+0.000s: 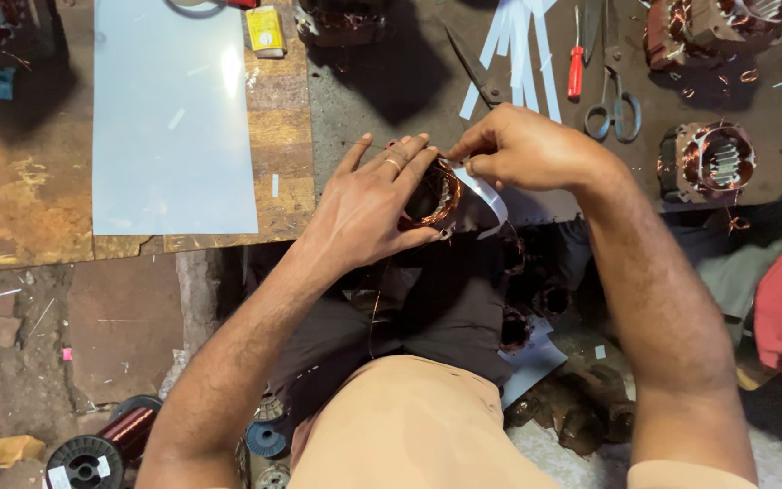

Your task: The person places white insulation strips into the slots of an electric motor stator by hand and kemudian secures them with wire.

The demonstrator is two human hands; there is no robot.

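Head view, left hand [368, 204] fingers gripping wound stator [433, 195], right hand [522, 149] fingers pinching white strip [491, 197] at its rim

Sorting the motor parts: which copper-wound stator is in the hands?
The stator gripped by the left hand, right hand touching it; the other two lie on the floor at right.

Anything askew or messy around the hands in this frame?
Loose snippets of copper wire lie scattered on the grey floor beside the round copper-wound stator. Both hands, left and right, hold another copper-wound stator; nothing there looks damaged.
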